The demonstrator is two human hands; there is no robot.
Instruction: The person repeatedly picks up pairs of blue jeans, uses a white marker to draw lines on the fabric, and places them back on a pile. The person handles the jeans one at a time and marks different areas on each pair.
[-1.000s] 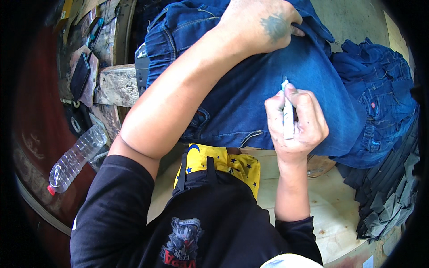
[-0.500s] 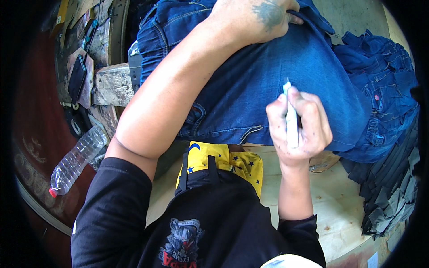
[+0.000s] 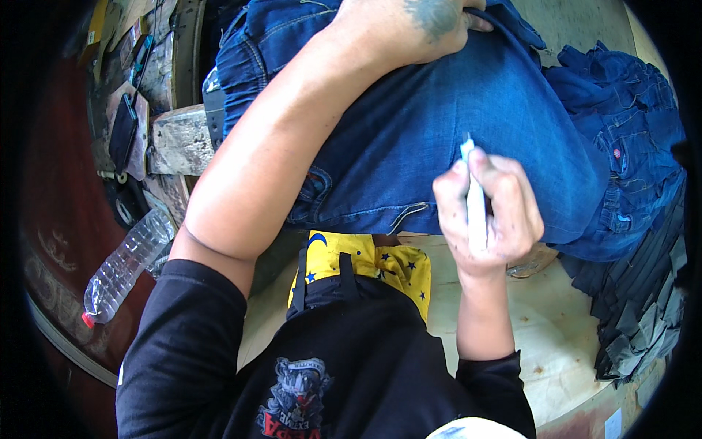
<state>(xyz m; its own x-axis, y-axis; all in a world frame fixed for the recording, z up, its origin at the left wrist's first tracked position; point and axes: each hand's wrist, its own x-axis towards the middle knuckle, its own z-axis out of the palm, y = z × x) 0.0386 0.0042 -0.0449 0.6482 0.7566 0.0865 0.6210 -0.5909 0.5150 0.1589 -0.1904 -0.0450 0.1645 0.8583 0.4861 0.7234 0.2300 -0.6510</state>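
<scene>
Blue denim jeans [image 3: 409, 139] with a gathered elastic waist are spread across in front of me. At the far side my left hand [image 3: 420, 25], dark-marked on its back, is closed on a fold of the denim; most of its fingers are hidden. My right hand [image 3: 490, 208] is closed around a slim white pen-shaped tool [image 3: 476, 212] with a small dark tip. The tool's tip points away from me, over the middle of the denim; I cannot tell whether it touches the cloth. A pale line runs in the fabric just beyond the tip.
More blue denim garments [image 3: 621, 154] are heaped on the right, above a pile of dark grey cloth [image 3: 636, 314]. A clear plastic bottle [image 3: 128, 271] with a red cap lies at left. A phone-like black object [image 3: 123, 133] rests on the worn wooden bench [image 3: 179, 139].
The denim and my left hand have shifted slightly left and away from me. My right hand keeps its grip on the white tool, nearly in the same place.
</scene>
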